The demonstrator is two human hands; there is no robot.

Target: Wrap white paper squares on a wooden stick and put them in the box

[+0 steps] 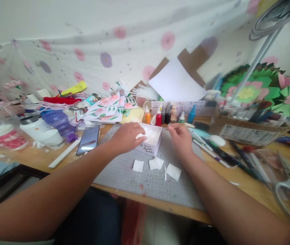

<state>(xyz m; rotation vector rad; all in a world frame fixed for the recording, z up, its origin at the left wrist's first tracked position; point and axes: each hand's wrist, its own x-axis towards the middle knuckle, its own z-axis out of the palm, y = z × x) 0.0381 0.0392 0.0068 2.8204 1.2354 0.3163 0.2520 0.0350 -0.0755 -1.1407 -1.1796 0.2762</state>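
A small open white box (152,148) with handwriting on its front stands on the grey cutting mat (124,182). My left hand (127,136) reaches over the box's left side, with finger and thumb closed on a small white piece (140,135). Just right of the box, my right hand (180,137) is closed in a pinch; whatever thin thing it holds is too blurred to name. In front of the box lie a white square (138,165), a many-sided white piece (156,163), a thin white strip (165,173) and a tilted white square (173,172).
Several paint bottles, among them an orange bottle (147,116), stand behind the box. A phone (88,139) and a white stick (64,153) lie to the left. Brushes and pens (211,149), scissors (289,185) and a cardboard box (249,132) are on the right.
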